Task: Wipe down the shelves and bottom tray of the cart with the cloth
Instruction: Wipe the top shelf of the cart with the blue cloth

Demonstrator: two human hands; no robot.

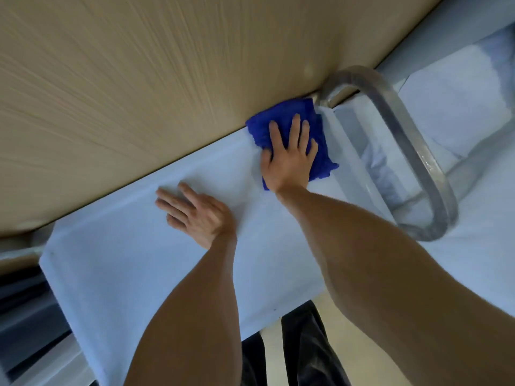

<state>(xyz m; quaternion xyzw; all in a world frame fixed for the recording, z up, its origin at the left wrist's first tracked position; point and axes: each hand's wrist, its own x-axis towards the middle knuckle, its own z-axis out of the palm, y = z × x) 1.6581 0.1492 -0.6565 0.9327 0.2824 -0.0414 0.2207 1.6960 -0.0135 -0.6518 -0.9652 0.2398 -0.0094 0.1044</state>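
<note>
The cart's pale top shelf (133,268) fills the middle of the head view. A blue cloth (320,162) lies at its far right corner, next to the metal handle (412,151). My right hand (289,154) presses flat on the cloth with straight, spread fingers. To the left of it, my left hand (195,213) rests flat on the bare shelf, fingers straight, holding nothing. Lower shelves and the bottom tray are hidden beneath the top shelf.
A tan wooden wall or panel (139,93) runs right along the shelf's far edge. A lower pale surface (459,101) with white material shows past the handle on the right. The floor and my dark trousers (303,352) are below the shelf's near edge.
</note>
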